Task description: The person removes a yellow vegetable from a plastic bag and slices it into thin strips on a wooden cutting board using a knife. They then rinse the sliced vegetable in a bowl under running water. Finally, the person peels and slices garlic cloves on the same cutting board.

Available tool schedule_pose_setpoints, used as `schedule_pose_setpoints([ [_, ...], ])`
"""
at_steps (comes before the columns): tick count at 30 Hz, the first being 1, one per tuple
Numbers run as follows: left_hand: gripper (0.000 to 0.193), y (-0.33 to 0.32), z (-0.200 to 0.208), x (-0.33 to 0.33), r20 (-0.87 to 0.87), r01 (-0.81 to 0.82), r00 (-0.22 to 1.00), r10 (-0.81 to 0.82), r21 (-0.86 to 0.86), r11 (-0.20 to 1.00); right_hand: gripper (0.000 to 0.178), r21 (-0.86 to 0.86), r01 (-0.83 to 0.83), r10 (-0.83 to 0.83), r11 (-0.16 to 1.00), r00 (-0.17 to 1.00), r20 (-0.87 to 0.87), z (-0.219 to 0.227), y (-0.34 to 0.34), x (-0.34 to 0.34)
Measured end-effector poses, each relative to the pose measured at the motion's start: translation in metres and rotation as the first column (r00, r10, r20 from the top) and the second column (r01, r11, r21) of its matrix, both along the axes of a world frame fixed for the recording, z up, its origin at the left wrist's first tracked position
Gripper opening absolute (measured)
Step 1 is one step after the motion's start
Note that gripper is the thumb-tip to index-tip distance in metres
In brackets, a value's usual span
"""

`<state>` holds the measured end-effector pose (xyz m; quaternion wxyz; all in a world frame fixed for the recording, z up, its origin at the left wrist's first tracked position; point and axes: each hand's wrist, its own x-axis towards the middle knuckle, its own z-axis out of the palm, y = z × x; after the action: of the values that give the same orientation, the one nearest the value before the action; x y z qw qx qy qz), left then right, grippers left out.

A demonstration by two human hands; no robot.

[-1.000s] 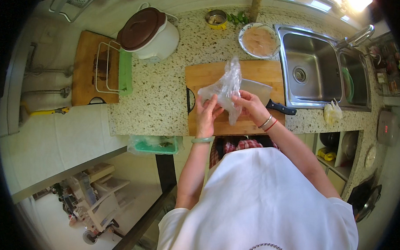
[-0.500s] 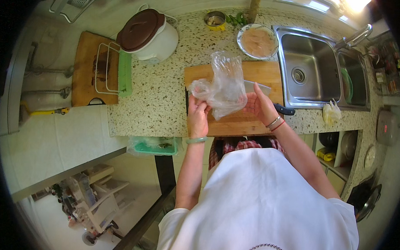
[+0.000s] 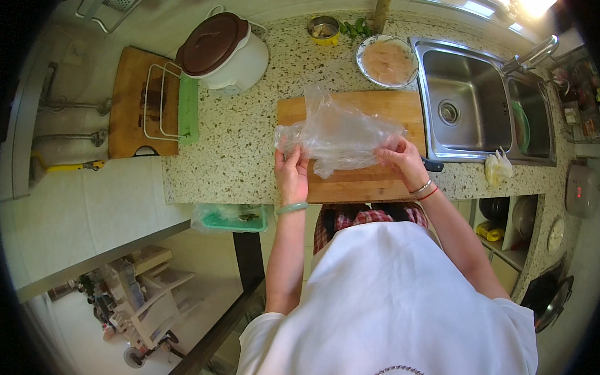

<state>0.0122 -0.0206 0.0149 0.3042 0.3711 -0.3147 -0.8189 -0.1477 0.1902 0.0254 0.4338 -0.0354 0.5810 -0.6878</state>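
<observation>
my speckled counter point(image 3: 229, 139) carries a cutting board point(image 3: 359, 185), 1 lidded cooker point(image 3: 245, 65), a plate point(image 3: 360, 63), a small bowl point(image 3: 329, 40) and green leaves point(image 3: 354, 29).

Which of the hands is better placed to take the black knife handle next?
Probably the right hand: though holding the clear bag, it is nearer the black knife handle than the left hand.
</observation>
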Motion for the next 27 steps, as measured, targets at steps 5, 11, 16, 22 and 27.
schedule_pose_setpoints([
  [5, 0.044, 0.003, 0.005, -0.001, -0.022, 0.043, 0.999, -0.044, -0.028, 0.999, 0.057, 0.042, 0.142, -0.102, 0.989, 0.858, -0.503, 0.008, 0.003, -0.006],
  [11, 0.046, 0.015, 0.021, -0.012, -0.017, 0.155, 0.987, -0.158, -0.132, 0.979, 0.026, 0.001, -0.045, 0.034, 0.999, 0.745, -0.666, 0.058, -0.026, -0.020],
  [16, 0.055, 0.028, 0.034, -0.027, 0.048, 0.133, 0.991, -0.125, -0.231, 0.964, 0.027, 0.263, -0.551, 0.605, 0.792, 0.767, -0.216, 0.055, -0.036, -0.004],
  [22, 0.071, 0.065, 0.024, -0.042, 0.139, 0.380, 0.923, -0.360, -0.492, 0.783, 0.026, 0.258, -0.151, 0.259, 0.954, 0.848, -0.463, -0.008, -0.047, 0.007],
  [27, 0.043, 0.058, 0.018, -0.033, 0.219, 0.314, 0.945, -0.242, -0.409, 0.857, 0.036, 0.162, -0.028, 0.093, 0.986, 0.908, -0.410, -0.034, -0.019, -0.031],
])
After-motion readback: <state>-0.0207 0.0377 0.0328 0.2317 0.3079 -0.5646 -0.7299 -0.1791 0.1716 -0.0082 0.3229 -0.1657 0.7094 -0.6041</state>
